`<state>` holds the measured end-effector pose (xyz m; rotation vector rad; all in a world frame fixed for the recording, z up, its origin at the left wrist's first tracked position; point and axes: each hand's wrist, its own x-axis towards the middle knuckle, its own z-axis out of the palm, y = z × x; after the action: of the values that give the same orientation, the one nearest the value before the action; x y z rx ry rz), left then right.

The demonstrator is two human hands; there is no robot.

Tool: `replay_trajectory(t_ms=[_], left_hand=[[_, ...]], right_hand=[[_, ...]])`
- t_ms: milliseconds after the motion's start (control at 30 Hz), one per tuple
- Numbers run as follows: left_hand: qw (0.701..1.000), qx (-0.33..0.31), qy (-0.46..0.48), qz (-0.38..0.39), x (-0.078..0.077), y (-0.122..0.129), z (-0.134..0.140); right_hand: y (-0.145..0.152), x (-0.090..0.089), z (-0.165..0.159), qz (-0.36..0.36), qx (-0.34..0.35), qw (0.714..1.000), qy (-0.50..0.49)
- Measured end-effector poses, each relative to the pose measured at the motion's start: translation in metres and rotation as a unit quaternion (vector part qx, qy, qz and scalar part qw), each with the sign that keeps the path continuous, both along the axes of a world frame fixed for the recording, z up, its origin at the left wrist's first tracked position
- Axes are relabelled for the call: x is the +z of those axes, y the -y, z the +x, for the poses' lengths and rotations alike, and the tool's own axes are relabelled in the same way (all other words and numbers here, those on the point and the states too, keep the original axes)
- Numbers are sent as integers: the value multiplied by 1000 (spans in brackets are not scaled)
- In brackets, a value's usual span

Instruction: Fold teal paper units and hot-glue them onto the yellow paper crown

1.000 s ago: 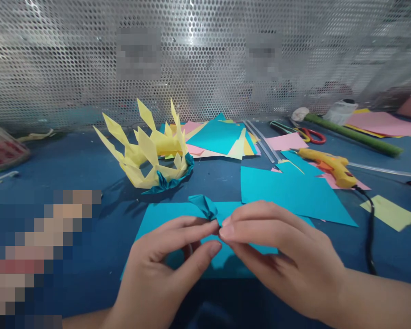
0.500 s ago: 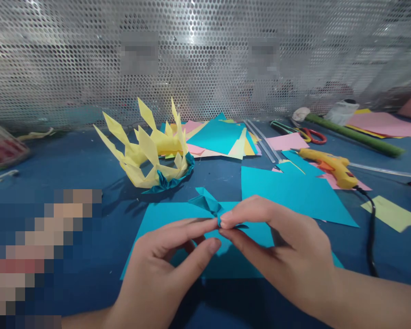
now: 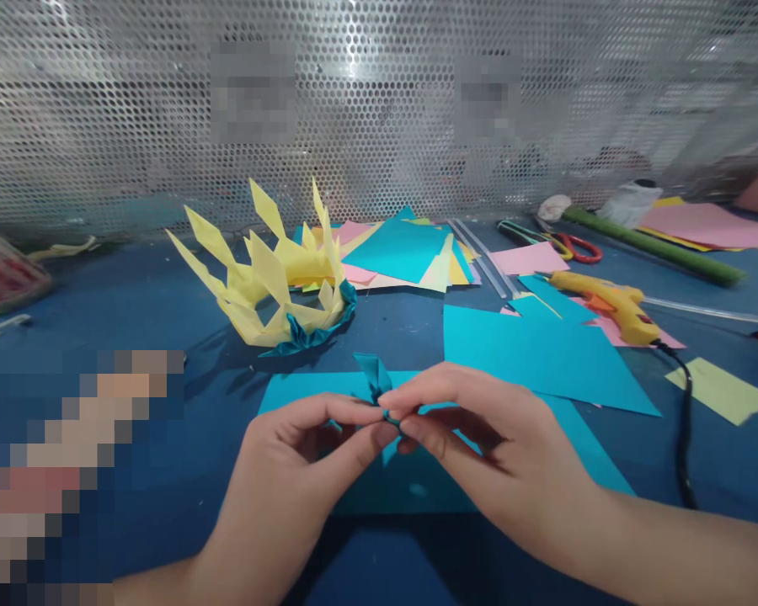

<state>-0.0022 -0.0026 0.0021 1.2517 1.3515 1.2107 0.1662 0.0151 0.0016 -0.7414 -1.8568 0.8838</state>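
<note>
Pinched: twisted blue paper (image 3: 370, 370)

At eleven o'clock from it, a spiky yellow paper crown (image 3: 270, 269) with crinkled blue trim (image 3: 316, 338) stands on the bench (image 3: 126, 311). Fingers of the left hand (image 3: 290, 480) pinch its base over a smooth blue sheet (image 3: 410, 495); the right hand's (image 3: 511, 454) pinch alongside. At two o'clock, a yellow plastic glue gun (image 3: 606, 301) lies on pink paper (image 3: 612, 334), its black cord (image 3: 687, 421) at three.

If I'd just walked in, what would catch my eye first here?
Probably the spiky yellow paper crown, standing left of centre on the blue table. Nearer, the left hand and right hand pinch a small folded blue paper. A yellow glue gun lies farther right.
</note>
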Motion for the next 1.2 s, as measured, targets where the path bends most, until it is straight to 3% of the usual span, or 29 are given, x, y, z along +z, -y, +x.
replay_trajectory(t_ms=[267, 533, 800, 1033, 1200], left_hand=[[997, 0, -78, -17, 2, 2, -1], [997, 2, -82, -15, -2, 1, -2], [998, 4, -46, -42, -2, 2, 0], [997, 16, -72, -32, -3, -1, -1], [997, 25, -70, -38, -3, -1, -2]], right_hand=[[-2, 3, -2, -7, -73, 997, 26], [-9, 1, -2, -143, -55, 988, 3], [-18, 0, 0, -312, -17, 947, -81], [-15, -1, 0, -321, 0, 941, -107], [-11, -1, 2, -274, -8, 960, -64]])
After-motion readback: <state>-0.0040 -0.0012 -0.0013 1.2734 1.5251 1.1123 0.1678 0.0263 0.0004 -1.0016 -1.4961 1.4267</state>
